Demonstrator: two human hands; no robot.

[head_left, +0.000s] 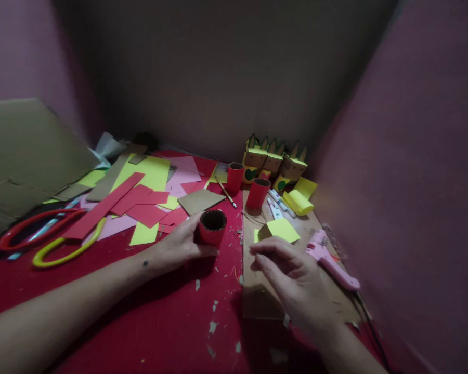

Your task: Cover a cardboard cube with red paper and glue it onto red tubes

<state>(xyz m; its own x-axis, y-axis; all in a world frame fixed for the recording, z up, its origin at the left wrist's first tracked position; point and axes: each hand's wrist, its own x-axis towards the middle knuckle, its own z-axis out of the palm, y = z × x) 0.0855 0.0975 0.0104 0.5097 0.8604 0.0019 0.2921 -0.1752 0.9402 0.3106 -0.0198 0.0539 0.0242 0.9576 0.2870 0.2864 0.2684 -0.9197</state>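
Note:
My left hand (pixel 183 244) is wrapped around a red paper-covered cardboard tube (pixel 211 238), its dark open end facing up. My right hand (pixel 286 270) hovers over a cardboard sheet (pixel 259 304), fingers loosely curled with a small gap at the tips and nothing visible between them. Just behind it sits a folded yellow paper piece (pixel 283 228). Two more red tubes stand further back, one upright tube (pixel 234 179) and one slightly tilted tube (pixel 258 195). A pencil (pixel 226 192) lies near them.
Large scissors (pixel 68 249) and cut paper (pixel 140 202) spread across the left. A pink glue gun (pixel 331 259) with a cord lies at right. Markers (pixel 275 205), rolled yellow paper (pixel 299 202) and cardboard figures (pixel 273 161) stand behind. A cardboard box (pixel 27 156) rises at left.

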